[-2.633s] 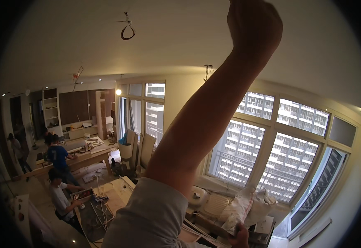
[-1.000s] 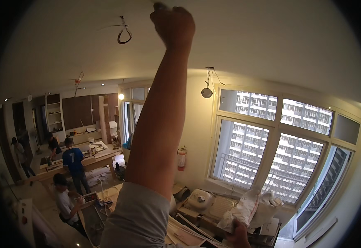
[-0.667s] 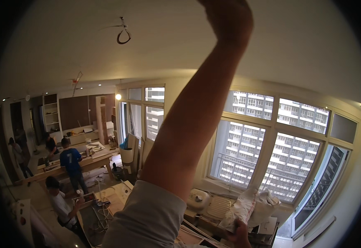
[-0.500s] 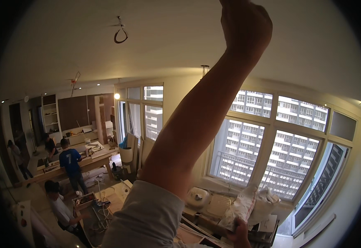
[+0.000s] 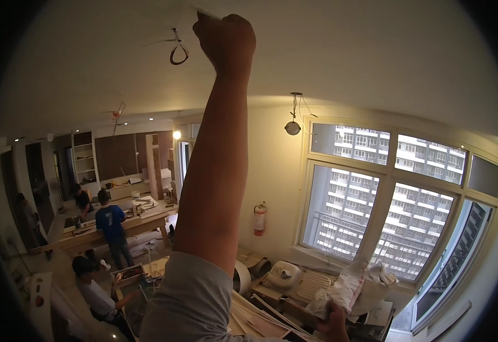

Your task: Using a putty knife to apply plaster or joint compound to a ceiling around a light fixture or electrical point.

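My left arm reaches up through the middle in a short grey sleeve. At its end my left hand (image 5: 226,44) is closed just under the white ceiling (image 5: 329,51). A thin, pale, blurred edge (image 5: 208,12) shows at the fingers; its kind is unclear. A looped cable (image 5: 178,52) hangs from the ceiling beside that hand. Low on the right, my right hand (image 5: 333,320) is closed, with its fingers partly hidden. In the picture it overlaps a white sack (image 5: 346,288), but I cannot tell whether it touches it.
A person in white (image 5: 98,296) stands below on the left; one in blue (image 5: 111,225) is at a workbench (image 5: 146,215) behind. A lamp (image 5: 293,128) hangs near the windows (image 5: 340,205). A fire extinguisher (image 5: 260,219) is at the wall. Boards and sacks crowd the lower right.
My left hand has swept left and a little down in the view, near the looped cable. The scene has shifted right, uncovering the lamp and extinguisher. My right hand stays low.
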`<state>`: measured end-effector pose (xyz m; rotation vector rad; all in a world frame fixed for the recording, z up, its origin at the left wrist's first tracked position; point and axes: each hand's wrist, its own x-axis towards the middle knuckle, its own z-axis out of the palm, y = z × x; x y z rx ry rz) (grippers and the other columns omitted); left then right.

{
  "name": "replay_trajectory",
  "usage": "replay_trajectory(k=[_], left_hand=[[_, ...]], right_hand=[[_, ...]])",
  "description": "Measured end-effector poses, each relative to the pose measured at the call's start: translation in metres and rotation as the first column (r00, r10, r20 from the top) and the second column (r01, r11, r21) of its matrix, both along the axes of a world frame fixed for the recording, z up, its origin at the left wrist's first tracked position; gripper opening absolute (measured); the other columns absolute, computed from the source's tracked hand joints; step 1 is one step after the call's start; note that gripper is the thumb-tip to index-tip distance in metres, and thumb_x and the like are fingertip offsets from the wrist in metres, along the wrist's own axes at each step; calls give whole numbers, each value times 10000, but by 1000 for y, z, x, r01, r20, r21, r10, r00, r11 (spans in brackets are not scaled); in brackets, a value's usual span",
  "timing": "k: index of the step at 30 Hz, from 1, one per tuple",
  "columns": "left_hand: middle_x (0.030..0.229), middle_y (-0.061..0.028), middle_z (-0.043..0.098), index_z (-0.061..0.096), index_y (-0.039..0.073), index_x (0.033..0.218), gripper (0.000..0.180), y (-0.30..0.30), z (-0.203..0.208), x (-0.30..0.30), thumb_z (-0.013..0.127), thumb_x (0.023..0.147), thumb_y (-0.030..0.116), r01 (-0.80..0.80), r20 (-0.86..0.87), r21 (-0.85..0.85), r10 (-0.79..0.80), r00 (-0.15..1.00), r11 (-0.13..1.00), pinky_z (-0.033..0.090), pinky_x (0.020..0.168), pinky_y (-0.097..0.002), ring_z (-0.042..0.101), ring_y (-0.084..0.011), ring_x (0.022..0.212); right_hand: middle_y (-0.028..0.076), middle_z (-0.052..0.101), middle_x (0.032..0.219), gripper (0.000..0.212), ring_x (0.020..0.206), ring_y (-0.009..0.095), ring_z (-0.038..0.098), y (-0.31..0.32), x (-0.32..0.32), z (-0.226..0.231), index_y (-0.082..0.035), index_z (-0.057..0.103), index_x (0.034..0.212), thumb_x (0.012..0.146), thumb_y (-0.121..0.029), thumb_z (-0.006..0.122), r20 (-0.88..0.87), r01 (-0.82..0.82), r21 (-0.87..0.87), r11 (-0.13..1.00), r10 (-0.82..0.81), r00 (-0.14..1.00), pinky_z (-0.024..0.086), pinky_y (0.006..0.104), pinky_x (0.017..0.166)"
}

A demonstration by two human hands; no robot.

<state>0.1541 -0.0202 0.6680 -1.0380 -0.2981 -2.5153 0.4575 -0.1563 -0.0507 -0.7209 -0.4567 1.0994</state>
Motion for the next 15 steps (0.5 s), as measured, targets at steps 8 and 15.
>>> replay_trajectory(k=[8,15], left_hand=[[1108,-270,470,335,-158,1329,513,-87,-10,75,511,900,62,181,-190,63,-166,968,982,543,832,-373,601,-304,954],[1069,-342,496,321,-192,1278,517,-98,-54,78,492,857,55,68,-395,241,34,918,968,513,810,-463,585,-413,951]], right_hand=[[59,640,1130,295,1071,248,613,3,11,-21,-92,587,1159,943,-259,476,299,33,66,997,-51,953,471,430,967],[51,655,1072,301,1003,244,631,-15,-36,65,-103,604,1132,945,-304,481,825,131,-41,991,-40,563,508,408,879]])
